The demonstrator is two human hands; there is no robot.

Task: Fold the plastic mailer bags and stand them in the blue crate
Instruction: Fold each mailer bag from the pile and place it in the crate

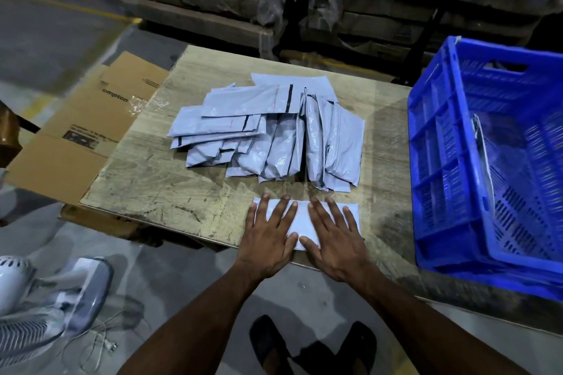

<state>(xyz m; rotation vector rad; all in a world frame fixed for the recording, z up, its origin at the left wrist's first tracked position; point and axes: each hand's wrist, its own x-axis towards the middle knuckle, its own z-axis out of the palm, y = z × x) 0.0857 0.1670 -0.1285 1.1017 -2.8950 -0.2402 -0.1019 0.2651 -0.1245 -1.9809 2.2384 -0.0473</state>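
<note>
the left hand [268, 240] and right hand [332, 240] press flat, fingers straight and released, on one folded mailer bag [304, 216] at the counter [146, 179] edge; a firm outward sweep should sharpen the crease. unfolded mailers [268, 131] lie behind, the blue crate [441, 161] right, cardboard [91, 119] left.
</note>
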